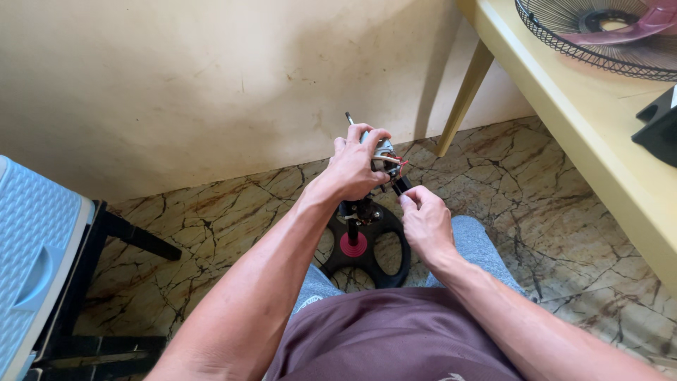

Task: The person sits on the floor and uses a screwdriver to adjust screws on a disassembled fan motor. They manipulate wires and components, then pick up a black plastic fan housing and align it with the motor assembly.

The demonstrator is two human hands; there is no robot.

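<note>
Cracked marble-pattern floor (536,204) under stained wall, left hand (355,168) clamped around fan motor (384,154) atop stand, right hand (425,224) pinching small black part (401,185) beside it, round black base (367,247) between knees

One head-worn view, looking steeply down

It faces down over the person's lap toward the tiled floor (536,212) and wall (211,85), close above both forearms.

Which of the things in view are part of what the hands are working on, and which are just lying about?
In hand:
left hand gripping the fan motor
right hand pinching a small black part
fan stand with round black base

Lying about:
fan guard on the yellow table
black box
blue chair
</note>
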